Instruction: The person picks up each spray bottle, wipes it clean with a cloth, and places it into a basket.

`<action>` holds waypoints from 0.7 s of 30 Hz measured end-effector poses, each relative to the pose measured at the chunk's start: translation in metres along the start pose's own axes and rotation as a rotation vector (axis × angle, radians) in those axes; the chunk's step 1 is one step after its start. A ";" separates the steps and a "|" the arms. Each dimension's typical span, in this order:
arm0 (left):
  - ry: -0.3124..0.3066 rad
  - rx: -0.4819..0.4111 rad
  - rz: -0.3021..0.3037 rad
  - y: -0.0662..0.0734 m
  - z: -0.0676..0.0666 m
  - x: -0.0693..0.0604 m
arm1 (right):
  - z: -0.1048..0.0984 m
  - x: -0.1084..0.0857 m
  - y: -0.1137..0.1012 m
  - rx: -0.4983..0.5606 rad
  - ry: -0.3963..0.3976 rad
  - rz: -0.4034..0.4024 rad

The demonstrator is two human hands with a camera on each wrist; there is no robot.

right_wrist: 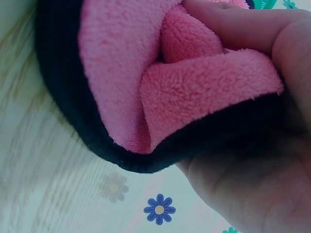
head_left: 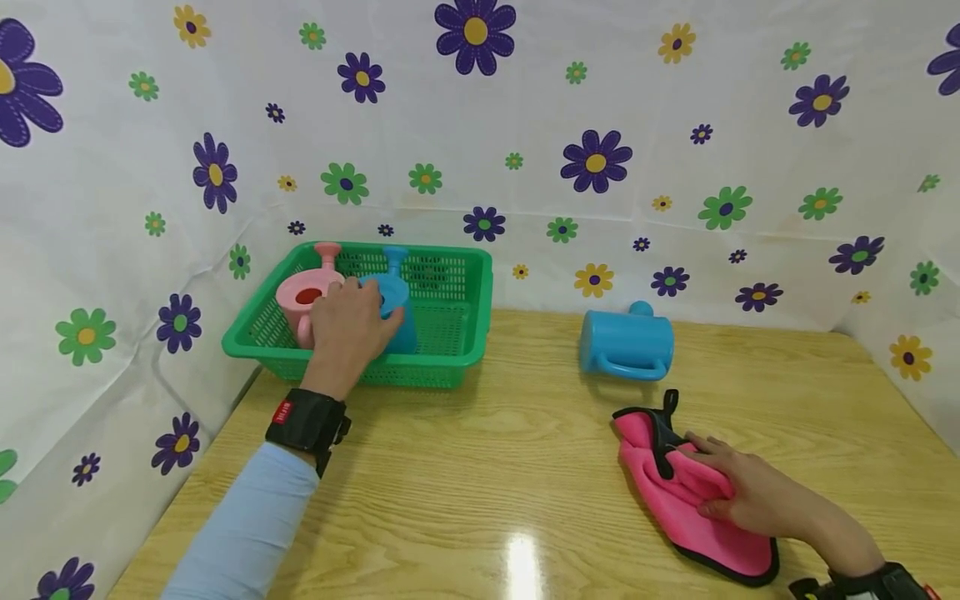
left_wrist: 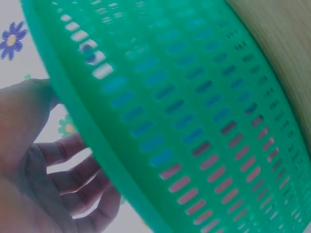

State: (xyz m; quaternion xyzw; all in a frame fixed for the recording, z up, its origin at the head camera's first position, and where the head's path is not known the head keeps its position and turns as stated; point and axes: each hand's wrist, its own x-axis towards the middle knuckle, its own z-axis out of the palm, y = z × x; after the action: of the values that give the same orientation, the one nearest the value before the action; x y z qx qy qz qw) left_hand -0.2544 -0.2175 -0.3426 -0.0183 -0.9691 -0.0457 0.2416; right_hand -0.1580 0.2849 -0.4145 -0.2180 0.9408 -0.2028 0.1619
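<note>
In the head view, my left hand (head_left: 351, 332) reaches over the front of a green basket (head_left: 472, 354), above a blue watering can (head_left: 405, 337) that stands in it. A pink watering can (head_left: 288, 296) stands just left of that one. From the left wrist, the hand (left_wrist: 48, 160) shows loosely bent, separated fingers, with nothing visible between them and the thumb; some fingertips hide behind the basket's rim. My right hand (head_left: 757, 492) grips a bunched pink cloth (head_left: 667, 508) with black edging and a hanging loop. Its fleecy fold (right_wrist: 194, 92) lies against the palm.
Another blue watering can (head_left: 626, 337) lies on its side near the back of the wooden table (head_left: 450, 467), handle toward me. A flower-printed sheet (head_left: 525, 108) hangs behind the table and along its sides.
</note>
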 end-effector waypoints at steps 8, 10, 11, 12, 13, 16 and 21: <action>0.180 -0.473 0.254 0.062 -0.004 -0.022 | 0.000 -0.001 0.001 -0.007 0.013 0.003; 0.102 -0.533 0.405 0.084 -0.001 -0.030 | 0.002 -0.001 0.000 0.004 0.020 -0.012; 0.058 -0.547 0.480 0.095 0.002 -0.034 | 0.003 -0.001 0.000 0.008 0.023 -0.017; 0.012 -0.562 0.551 0.107 0.005 -0.037 | 0.003 -0.001 0.000 0.010 0.025 -0.019; -0.033 -0.562 0.607 0.118 0.009 -0.040 | 0.004 -0.001 0.000 0.011 0.028 -0.021; -0.144 -0.526 0.707 0.149 0.022 -0.043 | 0.004 -0.002 0.000 0.007 0.038 -0.025; -0.306 -0.417 0.761 0.183 0.047 -0.041 | 0.004 -0.002 -0.001 -0.005 0.051 -0.033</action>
State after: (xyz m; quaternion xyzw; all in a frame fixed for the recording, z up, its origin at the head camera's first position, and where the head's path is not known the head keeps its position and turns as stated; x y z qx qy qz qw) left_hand -0.2297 -0.0310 -0.3881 -0.4276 -0.8881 -0.1446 0.0866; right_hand -0.1541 0.2834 -0.4172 -0.2285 0.9414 -0.2087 0.1339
